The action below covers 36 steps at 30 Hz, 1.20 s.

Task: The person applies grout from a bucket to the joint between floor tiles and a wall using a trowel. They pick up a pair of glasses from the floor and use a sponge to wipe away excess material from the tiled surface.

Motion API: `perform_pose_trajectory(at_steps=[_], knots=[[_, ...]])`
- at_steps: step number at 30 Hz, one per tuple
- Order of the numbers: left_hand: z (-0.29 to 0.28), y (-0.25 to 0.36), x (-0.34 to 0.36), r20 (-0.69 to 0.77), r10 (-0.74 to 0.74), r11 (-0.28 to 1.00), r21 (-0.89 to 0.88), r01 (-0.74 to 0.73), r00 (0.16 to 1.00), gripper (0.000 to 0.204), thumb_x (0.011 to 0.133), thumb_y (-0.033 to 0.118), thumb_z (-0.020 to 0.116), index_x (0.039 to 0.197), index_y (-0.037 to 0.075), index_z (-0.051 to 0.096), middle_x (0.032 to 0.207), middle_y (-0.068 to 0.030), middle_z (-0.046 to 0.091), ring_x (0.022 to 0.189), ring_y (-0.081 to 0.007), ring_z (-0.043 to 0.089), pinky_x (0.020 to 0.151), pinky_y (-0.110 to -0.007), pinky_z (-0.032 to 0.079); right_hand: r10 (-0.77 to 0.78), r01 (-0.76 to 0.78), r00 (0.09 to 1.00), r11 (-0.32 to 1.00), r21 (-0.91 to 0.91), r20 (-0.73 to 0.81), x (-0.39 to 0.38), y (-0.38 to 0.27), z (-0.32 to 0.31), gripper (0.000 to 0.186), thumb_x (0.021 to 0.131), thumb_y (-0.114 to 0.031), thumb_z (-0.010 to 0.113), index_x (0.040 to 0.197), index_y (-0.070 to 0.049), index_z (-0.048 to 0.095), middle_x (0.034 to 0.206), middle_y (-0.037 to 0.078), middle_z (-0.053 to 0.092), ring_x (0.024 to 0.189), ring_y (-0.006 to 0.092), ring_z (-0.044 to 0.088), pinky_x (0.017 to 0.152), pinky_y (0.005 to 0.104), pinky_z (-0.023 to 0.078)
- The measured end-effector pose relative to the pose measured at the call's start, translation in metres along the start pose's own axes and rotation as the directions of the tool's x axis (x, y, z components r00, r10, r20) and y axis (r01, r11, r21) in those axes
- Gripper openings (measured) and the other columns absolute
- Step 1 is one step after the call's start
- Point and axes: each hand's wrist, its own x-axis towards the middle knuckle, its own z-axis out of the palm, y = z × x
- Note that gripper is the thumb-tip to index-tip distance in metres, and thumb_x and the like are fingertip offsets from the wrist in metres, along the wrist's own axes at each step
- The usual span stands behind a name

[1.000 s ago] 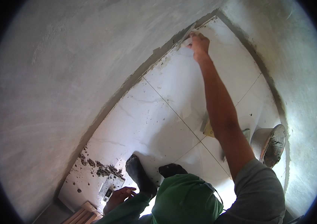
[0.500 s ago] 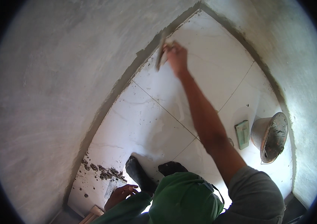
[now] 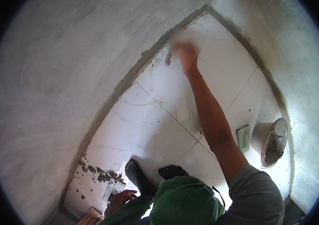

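My right arm reaches far ahead over the pale floor tiles point(image 3: 212, 48). At its end my right hand point(image 3: 185, 51), smeared by blur, is closed on a flat trowel point(image 3: 168, 58), of which only a narrow part shows. The trowel is beside the grey mortar strip point(image 3: 144, 60) along the foot of the left wall. Low at the left, my left hand point(image 3: 120, 201) has loosely bent fingers with nothing visible in them. Just beyond it lies a flat grey plate point(image 3: 113, 186), partly hidden by the hand.
Dark mortar crumbs point(image 3: 105, 174) lie near the left wall. A mortar-smeared bucket point(image 3: 274, 143) lies tipped at the right, next to a green rectangular float point(image 3: 243, 138). My dark boots point(image 3: 140, 175) stand on the tiles. Wooden pieces point(image 3: 90, 216) are at the lower left.
My right hand has shifted a little to the right, with the trowel now less visible. My left hand stays nearly in place. The view has moved slightly.
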Motion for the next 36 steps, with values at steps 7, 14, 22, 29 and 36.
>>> perform_pose_trajectory(at_steps=[7, 14, 22, 29, 36], knots=[[-0.001, -0.003, 0.003, -0.006, -0.073, 0.987, -0.144, 0.071, 0.997, 0.051, 0.115, 0.04, 0.061, 0.143, -0.002, 0.063, 0.114, -0.0078, 0.077, 0.104, -0.0143, 0.072, 0.095, -0.033, 0.058, 0.096, -0.079, 0.986, 0.99, 0.12, -0.14, -0.017, 0.022, 0.069, 0.026, 0.104, -0.016, 0.071, 0.125, -0.001, 0.069, 0.101, 0.006, 0.075, 0.084, 0.0127, 0.067, 0.066, 0.0297, 0.055], [-0.001, 0.0, 0.003, -0.013, -0.06, 0.992, -0.109, 0.058, 0.998, 0.05, 0.113, 0.037, 0.059, 0.14, -0.005, 0.066, 0.117, -0.0101, 0.077, 0.104, -0.0165, 0.068, 0.095, -0.034, 0.056, -0.002, 0.001, 0.992, 1.0, -0.01, -0.124, -0.006, 0.01, -0.018, 0.019, 0.105, -0.02, 0.073, 0.117, -0.005, 0.076, 0.095, -0.002, 0.071, 0.075, 0.0064, 0.059, 0.063, 0.0251, 0.049], [-0.013, -0.001, 0.014, -0.009, -0.011, 0.992, 0.125, 0.012, 1.0, 0.05, 0.113, 0.038, 0.057, 0.138, -0.005, 0.068, 0.117, -0.0102, 0.078, 0.102, -0.0157, 0.069, 0.096, -0.033, 0.055, 0.125, -0.133, 0.989, 0.985, -0.112, -0.075, 0.159, -0.009, -0.096, 0.022, 0.106, -0.024, 0.071, 0.117, -0.007, 0.077, 0.099, 0.002, 0.071, 0.084, 0.015, 0.063, 0.07, 0.0361, 0.055], [-0.011, -0.002, 0.012, -0.01, -0.026, 0.999, -0.032, 0.026, 1.0, 0.051, 0.113, 0.039, 0.058, 0.137, -0.005, 0.069, 0.116, -0.0105, 0.077, 0.103, -0.0155, 0.069, 0.096, -0.033, 0.055, 0.117, -0.123, 0.99, 0.99, -0.074, -0.077, 0.132, -0.006, -0.055, 0.021, 0.107, -0.023, 0.07, 0.114, -0.004, 0.078, 0.1, 0.004, 0.072, 0.086, 0.0156, 0.065, 0.072, 0.0384, 0.058], [0.001, 0.02, 0.02, 0.025, -0.061, 0.998, -0.02, 0.062, 0.998, 0.053, 0.111, 0.039, 0.062, 0.138, -0.005, 0.067, 0.114, -0.0105, 0.077, 0.104, -0.0163, 0.069, 0.096, -0.033, 0.056, -0.136, 0.126, 0.99, 0.961, -0.247, -0.024, 0.026, 0.025, 0.008, 0.015, 0.105, -0.017, 0.069, 0.106, -0.003, 0.076, 0.083, -0.002, 0.069, 0.072, 0.0073, 0.058, 0.06, 0.0305, 0.053]])
